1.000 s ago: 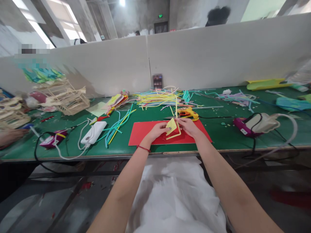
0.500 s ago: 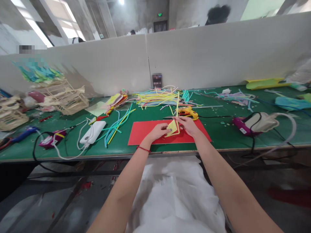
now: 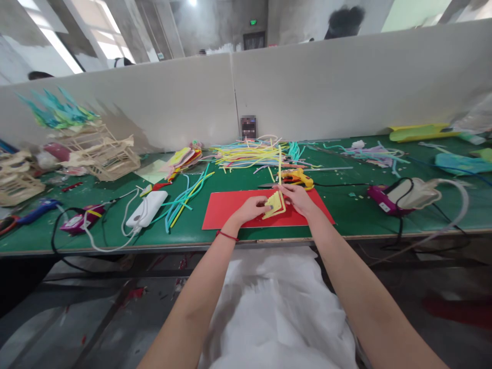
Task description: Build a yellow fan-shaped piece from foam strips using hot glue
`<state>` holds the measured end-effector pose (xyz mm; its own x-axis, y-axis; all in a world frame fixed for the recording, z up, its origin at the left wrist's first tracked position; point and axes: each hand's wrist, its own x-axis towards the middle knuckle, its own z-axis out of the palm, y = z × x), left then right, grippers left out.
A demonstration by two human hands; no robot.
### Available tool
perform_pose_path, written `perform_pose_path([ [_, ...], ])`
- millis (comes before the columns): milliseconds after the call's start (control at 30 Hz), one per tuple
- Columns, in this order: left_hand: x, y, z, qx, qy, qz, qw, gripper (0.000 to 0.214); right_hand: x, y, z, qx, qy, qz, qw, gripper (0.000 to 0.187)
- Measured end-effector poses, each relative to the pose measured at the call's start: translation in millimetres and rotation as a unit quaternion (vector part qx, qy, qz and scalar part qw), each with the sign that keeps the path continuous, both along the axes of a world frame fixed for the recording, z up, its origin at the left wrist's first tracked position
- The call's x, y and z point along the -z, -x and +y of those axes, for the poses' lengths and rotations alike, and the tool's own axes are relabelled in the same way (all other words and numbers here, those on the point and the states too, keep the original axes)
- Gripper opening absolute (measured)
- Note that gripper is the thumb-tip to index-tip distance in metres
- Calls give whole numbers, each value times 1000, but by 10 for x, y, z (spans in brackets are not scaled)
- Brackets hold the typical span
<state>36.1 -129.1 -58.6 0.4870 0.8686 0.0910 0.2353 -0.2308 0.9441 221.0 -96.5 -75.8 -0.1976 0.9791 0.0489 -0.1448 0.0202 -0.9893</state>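
Observation:
My left hand [image 3: 250, 207] pinches the left side of a small yellow foam piece [image 3: 275, 204] that lies on a red sheet [image 3: 226, 207]. My right hand [image 3: 299, 198] is closed on a thin yellow strip [image 3: 280, 171] that rises from the piece's top corner and runs along its edge. Both hands rest over the red sheet near the front of the green table [image 3: 346, 220]. A yellow glue gun [image 3: 298, 178] lies just behind my right hand.
A heap of coloured strips [image 3: 253, 152] lies behind the sheet, with loose teal and yellow ones [image 3: 188, 197] to its left. A white power bank [image 3: 148, 208] with cables, a purple glue gun [image 3: 380, 200], wooden frames [image 3: 103, 154] and a grey partition [image 3: 307, 92] surround the spot.
The yellow piece has been lowered from a raised tilt to lie flatter on the red sheet. My hands stayed nearly in place, and the strip now sits closer along the piece's edge.

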Motion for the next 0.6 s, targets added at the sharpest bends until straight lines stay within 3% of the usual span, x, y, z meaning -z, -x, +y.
perform_pose_path([
  [600,38,-17,-11,2,-38,72,997,24,-2,-2,-6,-15,-13,-18,1000,46],
])
